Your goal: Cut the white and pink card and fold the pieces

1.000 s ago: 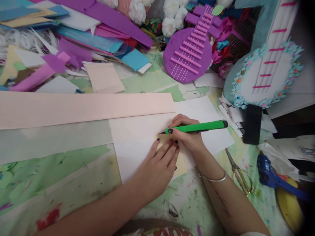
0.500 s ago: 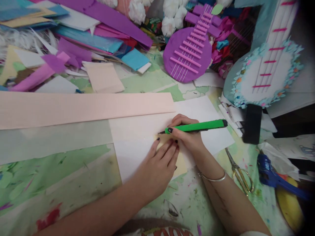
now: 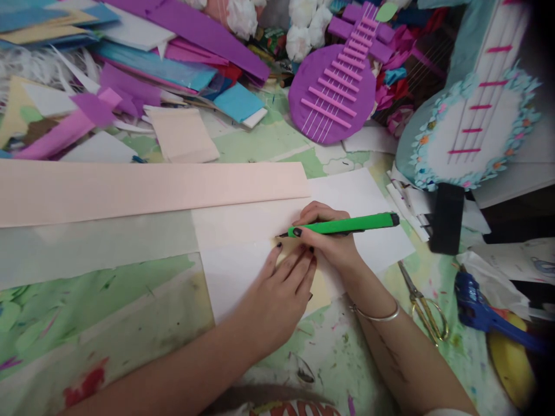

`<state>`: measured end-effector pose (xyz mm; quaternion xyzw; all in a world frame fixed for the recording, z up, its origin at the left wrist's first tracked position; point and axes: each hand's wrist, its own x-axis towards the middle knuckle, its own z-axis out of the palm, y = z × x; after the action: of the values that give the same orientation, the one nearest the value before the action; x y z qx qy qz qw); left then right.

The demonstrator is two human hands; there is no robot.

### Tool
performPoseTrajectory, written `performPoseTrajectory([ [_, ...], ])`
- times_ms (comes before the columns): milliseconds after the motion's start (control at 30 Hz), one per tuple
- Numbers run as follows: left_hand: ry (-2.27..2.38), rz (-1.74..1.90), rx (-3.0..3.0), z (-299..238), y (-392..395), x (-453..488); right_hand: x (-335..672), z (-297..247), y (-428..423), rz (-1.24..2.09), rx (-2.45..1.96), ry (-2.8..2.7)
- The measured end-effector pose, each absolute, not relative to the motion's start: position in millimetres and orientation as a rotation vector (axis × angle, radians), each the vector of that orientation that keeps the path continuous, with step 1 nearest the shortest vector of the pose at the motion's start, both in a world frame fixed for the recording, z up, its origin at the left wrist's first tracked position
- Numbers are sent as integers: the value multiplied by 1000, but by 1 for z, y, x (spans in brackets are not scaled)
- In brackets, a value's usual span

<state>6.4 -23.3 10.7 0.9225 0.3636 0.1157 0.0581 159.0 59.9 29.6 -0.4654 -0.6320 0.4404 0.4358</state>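
Pinched in my right hand (image 3: 332, 237) is a green pen (image 3: 359, 223), its dark tip pointing left and down at the paper. My left hand (image 3: 281, 289) lies flat with fingers stretched out, pressing a pale yellow piece of paper (image 3: 319, 292) onto a white sheet (image 3: 229, 271). The pen tip rests close to the yellow piece's upper left corner, just above my left fingertips. Much of the yellow piece is hidden under my hands. Behind them a long folded strip of pale pink paper (image 3: 151, 190) overlaps the white sheet.
Gold-handled scissors (image 3: 425, 303), a blue glue gun (image 3: 477, 303) and a black phone (image 3: 446, 219) lie at the right. Farther back stand a purple paper lute (image 3: 327, 95) and a light blue one (image 3: 463, 138). Coloured paper scraps (image 3: 160, 66) are heaped at the back left.
The pen tip has shifted very slightly to the left along with my right hand. My left hand stays in place. The view has tilted a little.
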Motion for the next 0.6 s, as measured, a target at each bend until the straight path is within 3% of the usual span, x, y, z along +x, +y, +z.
performPoseTrajectory([
  [600, 1109, 352, 2797, 13, -22, 6, 164, 30, 62, 1054, -1145, -1601],
])
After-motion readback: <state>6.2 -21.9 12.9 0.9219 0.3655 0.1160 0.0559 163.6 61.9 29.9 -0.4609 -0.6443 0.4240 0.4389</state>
